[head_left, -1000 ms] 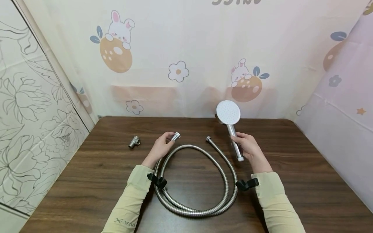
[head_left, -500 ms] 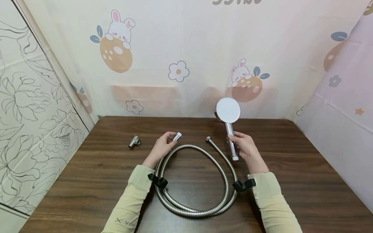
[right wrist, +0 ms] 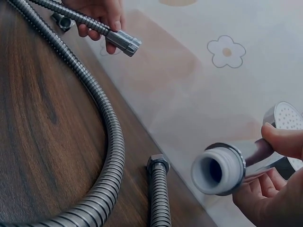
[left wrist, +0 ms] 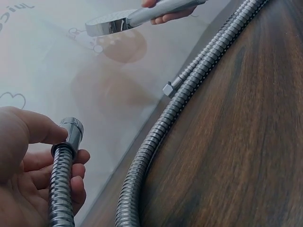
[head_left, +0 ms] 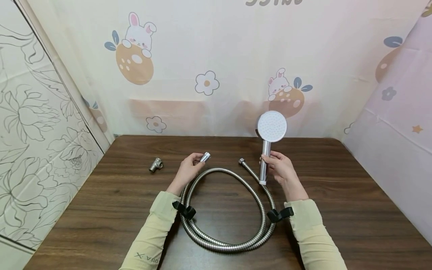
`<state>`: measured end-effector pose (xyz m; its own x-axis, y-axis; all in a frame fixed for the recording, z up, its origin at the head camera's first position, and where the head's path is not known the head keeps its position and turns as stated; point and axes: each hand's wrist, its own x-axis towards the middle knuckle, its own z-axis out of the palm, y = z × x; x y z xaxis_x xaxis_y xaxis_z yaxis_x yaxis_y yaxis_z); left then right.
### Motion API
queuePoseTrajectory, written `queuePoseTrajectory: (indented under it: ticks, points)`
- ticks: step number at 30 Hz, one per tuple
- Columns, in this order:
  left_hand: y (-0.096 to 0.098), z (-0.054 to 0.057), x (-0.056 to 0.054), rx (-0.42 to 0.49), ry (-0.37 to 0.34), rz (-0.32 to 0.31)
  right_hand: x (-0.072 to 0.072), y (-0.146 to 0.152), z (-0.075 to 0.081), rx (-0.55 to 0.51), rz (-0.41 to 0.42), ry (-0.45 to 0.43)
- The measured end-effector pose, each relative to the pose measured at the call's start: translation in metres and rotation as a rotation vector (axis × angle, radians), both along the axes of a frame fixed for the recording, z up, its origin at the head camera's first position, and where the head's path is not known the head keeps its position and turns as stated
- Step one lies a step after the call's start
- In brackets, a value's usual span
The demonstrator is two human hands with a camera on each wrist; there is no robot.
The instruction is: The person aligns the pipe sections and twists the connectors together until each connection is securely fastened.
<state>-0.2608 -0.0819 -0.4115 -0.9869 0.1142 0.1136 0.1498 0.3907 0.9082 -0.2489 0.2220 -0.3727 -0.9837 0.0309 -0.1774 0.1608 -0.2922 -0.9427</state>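
Observation:
My left hand (head_left: 189,168) pinches the chrome conical end nut (left wrist: 72,132) of a metal shower hose (head_left: 222,247), lifted above the table. The hose lies in a loop, its other end, a hex nut (right wrist: 157,162), resting on the wood between my hands. My right hand (head_left: 281,168) grips the handle of a shower head (head_left: 272,126), held upright with its white dotted face toward me. At the handle's bottom a white threaded inlet (right wrist: 218,171) shows in the right wrist view. The nut and the inlet are apart.
A small metal angle valve or tee fitting (head_left: 156,165) lies on the brown wooden table (head_left: 101,210), left of my left hand. A printed curtain (head_left: 209,48) hangs behind the table's back edge, with patterned panels at both sides.
The shower head has turned, its handle's lower end swinging left toward the hose while its face moved slightly right and up. My right hand shifted a little left. The left hand barely moved.

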Motion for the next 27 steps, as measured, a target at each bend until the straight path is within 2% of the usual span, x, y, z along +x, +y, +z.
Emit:
queuePoseTrajectory:
  ticks: [3,10,20,27]
  points:
    - [0.001,0.0,0.0,0.004,0.017,-0.007,0.0,-0.001,0.0,-0.018,0.004,0.009]
    - [0.005,-0.002,-0.002,-0.008,0.006,0.001,0.0,-0.01,0.0,-0.004,0.001,0.026]
    - [0.008,-0.003,0.0,0.01,0.013,0.008,-0.004,-0.025,0.001,0.014,0.007,0.05]
    - [0.009,-0.002,-0.001,0.045,-0.01,-0.018,-0.006,-0.029,0.003,0.023,0.005,0.067]
